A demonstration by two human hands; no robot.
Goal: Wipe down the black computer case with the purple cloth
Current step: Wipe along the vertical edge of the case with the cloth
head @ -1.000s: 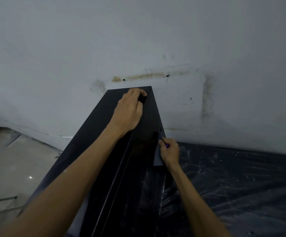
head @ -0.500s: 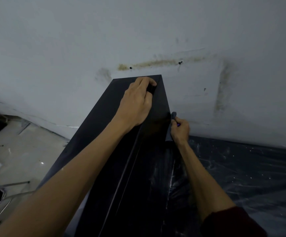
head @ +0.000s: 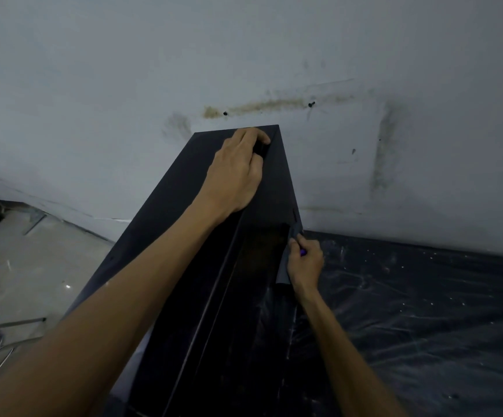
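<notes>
We are curling our left hand (head: 238, 170) over the far top edge of the one black computer case (head: 181, 224), while our right hand (head: 306, 263) is clenching the single purple cloth (head: 282, 273) and pressing it against the case's right side. A dark, speckled plastic sheet (head: 425, 311) is spreading out to the right. A stained pale wall (head: 244, 55) with two small dark spots (head: 225, 113) is rising behind, and pale floor (head: 33, 266) is showing on the left.
</notes>
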